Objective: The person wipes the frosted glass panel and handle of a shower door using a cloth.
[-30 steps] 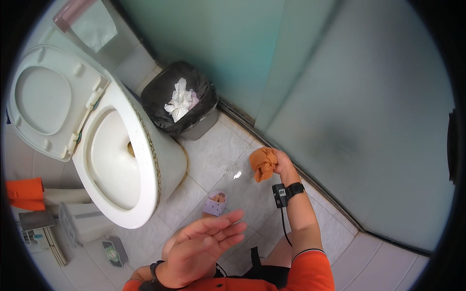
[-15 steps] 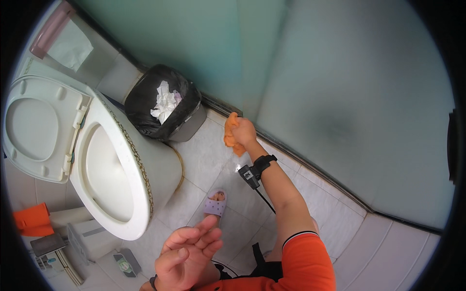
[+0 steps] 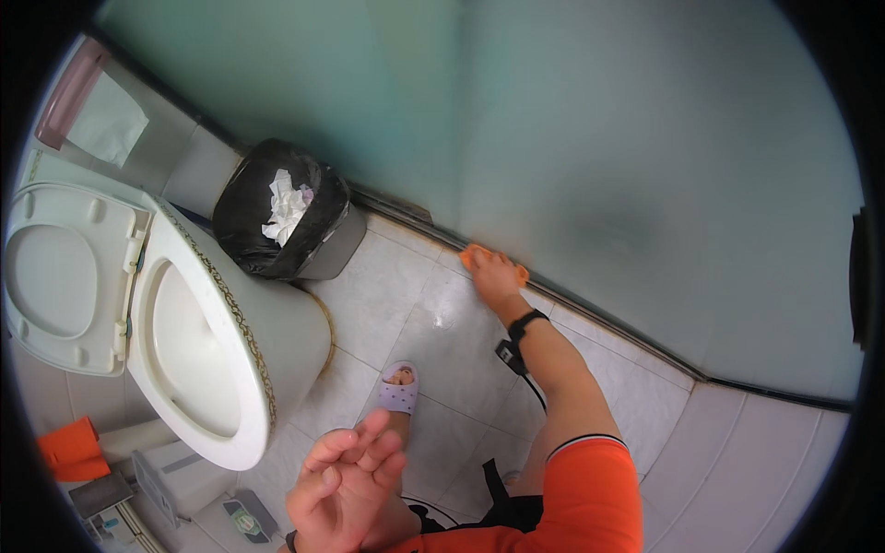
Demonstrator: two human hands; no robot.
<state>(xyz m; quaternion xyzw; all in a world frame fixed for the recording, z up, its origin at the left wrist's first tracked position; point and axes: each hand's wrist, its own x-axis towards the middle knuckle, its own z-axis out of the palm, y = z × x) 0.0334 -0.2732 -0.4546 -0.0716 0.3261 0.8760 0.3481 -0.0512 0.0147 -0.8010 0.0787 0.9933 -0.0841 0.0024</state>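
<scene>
The grey tiled floor (image 3: pixel 452 369) carries a white toilet (image 3: pixel 205 341), a black-lined grey bin (image 3: pixel 334 247) and a lilac slipper (image 3: pixel 398 399).

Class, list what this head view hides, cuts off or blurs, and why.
In the head view:
Most of the orange cloth: covered by the right hand.
Anything behind the frosted glass: blurred by it.
Bottom of the bin: hidden by the liner and tissue.
Forearm behind the left hand: cut off by the lower edge.

A bright orange cloth (image 3: pixel 469 256), crumpled and mostly covered, held low under the person's right hand (image 3: pixel 498 277); folds peek out on both sides of that hand, well apart from the raised left hand (image 3: pixel 343 493).
</scene>
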